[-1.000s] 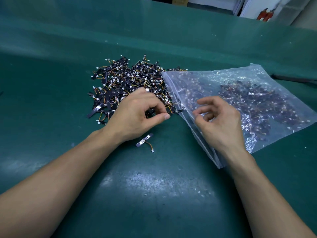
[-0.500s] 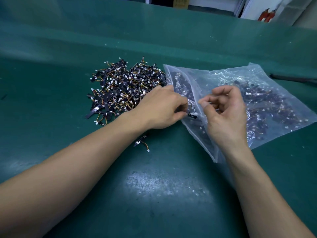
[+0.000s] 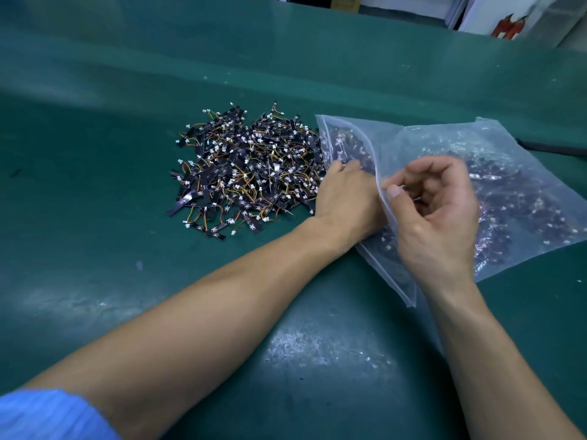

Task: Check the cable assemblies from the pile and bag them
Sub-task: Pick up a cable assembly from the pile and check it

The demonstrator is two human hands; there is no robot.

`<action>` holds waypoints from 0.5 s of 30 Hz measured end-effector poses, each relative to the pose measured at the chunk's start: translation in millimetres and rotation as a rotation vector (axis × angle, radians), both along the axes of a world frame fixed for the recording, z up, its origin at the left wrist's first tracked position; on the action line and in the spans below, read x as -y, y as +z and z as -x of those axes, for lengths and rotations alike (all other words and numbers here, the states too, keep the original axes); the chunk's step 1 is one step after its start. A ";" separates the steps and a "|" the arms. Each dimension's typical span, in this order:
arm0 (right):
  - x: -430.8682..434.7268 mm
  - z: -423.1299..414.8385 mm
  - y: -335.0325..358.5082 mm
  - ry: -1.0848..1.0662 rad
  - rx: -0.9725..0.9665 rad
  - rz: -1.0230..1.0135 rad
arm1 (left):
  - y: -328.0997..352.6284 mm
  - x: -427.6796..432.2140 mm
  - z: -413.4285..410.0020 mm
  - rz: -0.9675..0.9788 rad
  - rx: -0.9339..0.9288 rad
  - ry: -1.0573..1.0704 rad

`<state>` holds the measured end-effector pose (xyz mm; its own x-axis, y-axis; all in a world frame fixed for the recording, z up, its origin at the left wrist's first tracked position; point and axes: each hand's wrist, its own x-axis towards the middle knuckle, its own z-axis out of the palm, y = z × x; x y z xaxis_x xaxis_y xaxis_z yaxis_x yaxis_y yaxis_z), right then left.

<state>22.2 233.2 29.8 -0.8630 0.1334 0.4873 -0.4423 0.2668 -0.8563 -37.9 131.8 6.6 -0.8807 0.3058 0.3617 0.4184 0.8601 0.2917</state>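
Note:
A pile of cable assemblies (image 3: 247, 173), black strips with orange and yellow wires and white plugs, lies on the green mat. To its right lies a clear plastic bag (image 3: 524, 192) holding many more of them. My left hand (image 3: 346, 201) reaches into the bag's open mouth, its fingertips hidden under the plastic. Whether it holds anything does not show. My right hand (image 3: 438, 217) pinches the bag's upper lip between thumb and forefinger and holds it raised.
The green mat (image 3: 127, 281) covers the whole table and rises in a fold at the back. A dark cable (image 3: 552, 147) lies beyond the bag at the right edge. Red fire extinguishers (image 3: 508, 25) stand far behind the table.
My left hand moved right from the pile's edge into the bag's mouth. My right hand took hold of the bag's lip and lifted it. My left forearm now covers the loose assembly.

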 end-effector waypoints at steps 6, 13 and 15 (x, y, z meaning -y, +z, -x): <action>2.8 1.5 -10.5 0.027 0.052 -0.096 | 13.1 64.5 -17.9 0.018 -0.039 -0.096; 5.2 3.8 -28.4 0.077 0.304 -0.399 | 11.4 142.9 -41.9 0.022 0.017 0.000; 8.1 2.8 -31.6 0.078 0.328 -0.448 | 6.8 147.6 -42.8 0.048 0.042 -0.007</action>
